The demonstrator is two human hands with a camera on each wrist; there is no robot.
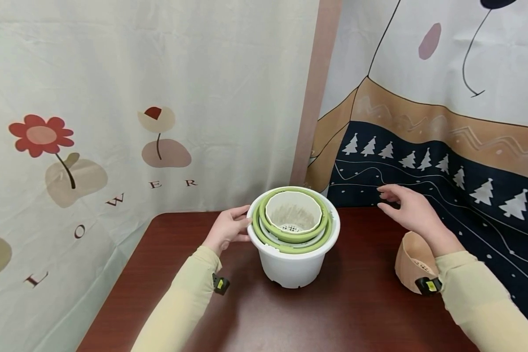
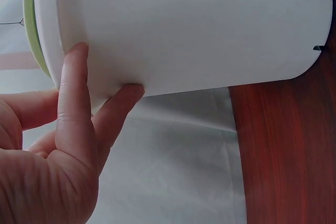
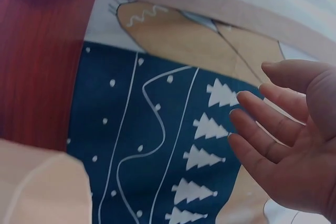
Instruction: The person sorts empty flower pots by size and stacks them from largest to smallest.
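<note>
A large white flower pot (image 1: 292, 266) stands upright on the table. Nested inside it are green-rimmed pots (image 1: 290, 238) and, innermost, a white pot (image 1: 293, 208) with a perforated bottom. My left hand (image 1: 230, 229) holds the big pot at the left of its rim. Two of its fingertips (image 2: 135, 90) press the white wall below the rim in the left wrist view. Raised over the right part of the table, my right hand (image 1: 411, 212) has loosely bent fingers and nothing in it. Below it is a peach-coloured pot (image 1: 407, 264) with holes inside, partly hidden by the right forearm.
The dark red wooden table (image 1: 264, 322) ends at a pale curtain (image 1: 229, 98) printed with flowers behind and left. A navy cloth with white trees (image 1: 378, 166) hangs along the right side. Each sleeve cuff has a small black device (image 1: 220, 284) strapped near it.
</note>
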